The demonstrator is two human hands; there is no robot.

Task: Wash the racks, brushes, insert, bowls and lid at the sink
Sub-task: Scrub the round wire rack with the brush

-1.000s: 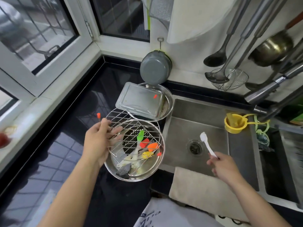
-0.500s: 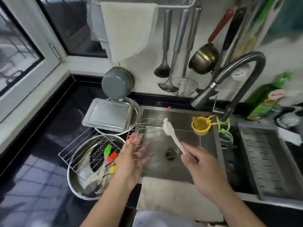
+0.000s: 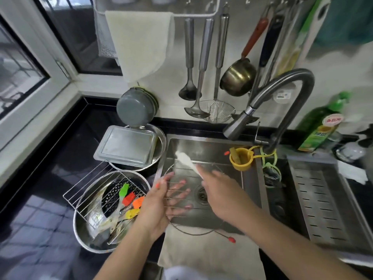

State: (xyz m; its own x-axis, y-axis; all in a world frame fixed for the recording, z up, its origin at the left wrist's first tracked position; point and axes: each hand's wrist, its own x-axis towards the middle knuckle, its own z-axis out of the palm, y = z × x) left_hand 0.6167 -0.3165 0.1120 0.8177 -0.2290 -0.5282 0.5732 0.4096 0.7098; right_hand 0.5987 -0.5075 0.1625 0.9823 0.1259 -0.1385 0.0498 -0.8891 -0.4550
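Two hands work over the sink (image 3: 205,145): the left hand (image 3: 159,205) grips a round wire rack (image 3: 181,190) above the basin, fingers showing through the wires. Right hand (image 3: 220,190) clasps a white brush (image 3: 186,159) pointing back-left; a square rack (image 3: 90,190) rests on the brush-filled bowl (image 3: 84,235) left of the sink

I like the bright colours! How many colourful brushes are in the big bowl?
4, all under the rack in the bowl: green brush, red brush, orange brush and yellow brush. More could be hidden behind the left hand.
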